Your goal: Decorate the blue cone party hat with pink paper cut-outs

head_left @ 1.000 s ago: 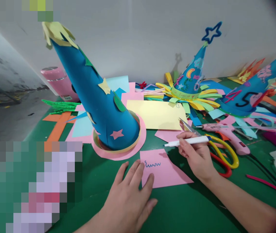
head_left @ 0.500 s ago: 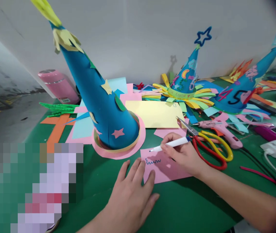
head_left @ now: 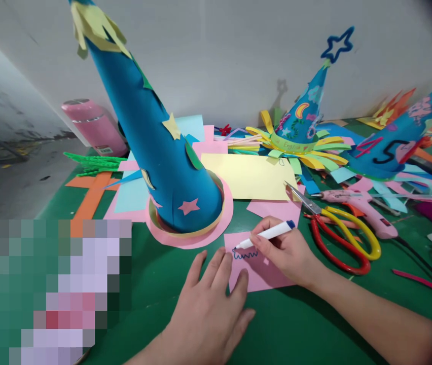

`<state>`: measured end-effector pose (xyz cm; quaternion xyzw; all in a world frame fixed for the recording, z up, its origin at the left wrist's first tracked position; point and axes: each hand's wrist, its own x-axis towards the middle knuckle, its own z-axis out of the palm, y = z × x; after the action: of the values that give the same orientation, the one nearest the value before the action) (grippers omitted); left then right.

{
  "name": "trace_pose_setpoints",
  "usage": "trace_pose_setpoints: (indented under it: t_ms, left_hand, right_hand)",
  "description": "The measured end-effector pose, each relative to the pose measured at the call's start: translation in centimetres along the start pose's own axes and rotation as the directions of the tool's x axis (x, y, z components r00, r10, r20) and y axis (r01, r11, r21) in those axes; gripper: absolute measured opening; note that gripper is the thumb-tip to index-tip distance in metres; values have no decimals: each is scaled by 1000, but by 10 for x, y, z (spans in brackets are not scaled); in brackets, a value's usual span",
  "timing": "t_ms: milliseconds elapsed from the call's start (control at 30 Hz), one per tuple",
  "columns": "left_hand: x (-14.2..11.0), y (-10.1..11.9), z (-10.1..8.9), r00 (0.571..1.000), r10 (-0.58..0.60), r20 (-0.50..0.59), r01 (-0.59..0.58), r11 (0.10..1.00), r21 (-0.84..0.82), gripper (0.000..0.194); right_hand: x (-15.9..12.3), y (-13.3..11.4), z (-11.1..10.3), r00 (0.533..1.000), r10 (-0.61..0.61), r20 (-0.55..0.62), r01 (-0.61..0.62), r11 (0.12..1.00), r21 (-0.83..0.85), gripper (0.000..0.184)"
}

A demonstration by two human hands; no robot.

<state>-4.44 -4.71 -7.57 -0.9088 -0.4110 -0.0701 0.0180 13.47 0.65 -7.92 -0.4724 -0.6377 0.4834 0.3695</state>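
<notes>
While a marker [head_left: 275,231] touches pink paper [head_left: 252,276], the flask [head_left: 96,129] stands lidded.

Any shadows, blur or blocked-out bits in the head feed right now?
In the head view, the right hand shades part of the pink paper, while the white marker looks fairly sharp; a star-topped shadow falls on the grey wall; a pixelated patch hides the lower left; the upper right corner is black.

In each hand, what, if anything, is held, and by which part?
The right hand holds the white marker by its barrel, near its tip. The left hand grips nothing; its fingers rest at the edge of the pink paper.
</notes>
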Motion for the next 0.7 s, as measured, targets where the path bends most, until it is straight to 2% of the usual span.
trace_pose_setpoints:
  t_ms: [167, 700]
  left_hand:
    - [-3, 1, 9, 1000, -13, -25, 13, 1000, 3, 39]
    - [-2, 2, 8, 1000, -19, -23, 18, 1000, -2, 38]
  right_hand:
    - [0, 1, 1, 1000, -6, 11, 6, 999, -33, 15]
    - [0, 0, 1, 1000, -26, 15, 26, 998, -49, 12]
